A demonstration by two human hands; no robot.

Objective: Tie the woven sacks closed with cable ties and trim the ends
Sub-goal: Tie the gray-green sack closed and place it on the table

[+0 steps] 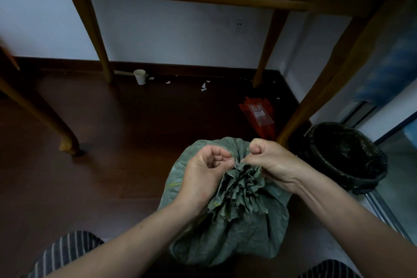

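Sack (237, 235): green woven, standing on the dark wooden floor (112, 142) between the person's knees, just in front of the table (97, 36). The mouth is bunched into a pleated ruffle that faces up towards the camera.

Left hand (203, 169): fingers curled, with thumb and forefinger pinching the far edge of the bunched mouth. The palm lies against the left side of the ruffle.

Right hand (270, 160): fingers curled, pinching the same far edge from the other side. Its fingertips nearly meet those of the left hand.

Cable tie: it cannot be made out whether one lies between the fingertips or round the neck, as the spot is too small and dim to tell.

Surroundings:
- A black-lined bin (345, 156) stands just right of the sack
- A red packet (258, 117) with a pale label lies on the floor beyond the sack, beside a table leg
- A white cup (140, 76) stands at the skirting under the table
- White scraps (204, 87) are scattered near the skirting
- Striped trousers (65, 253) show at the bottom corners
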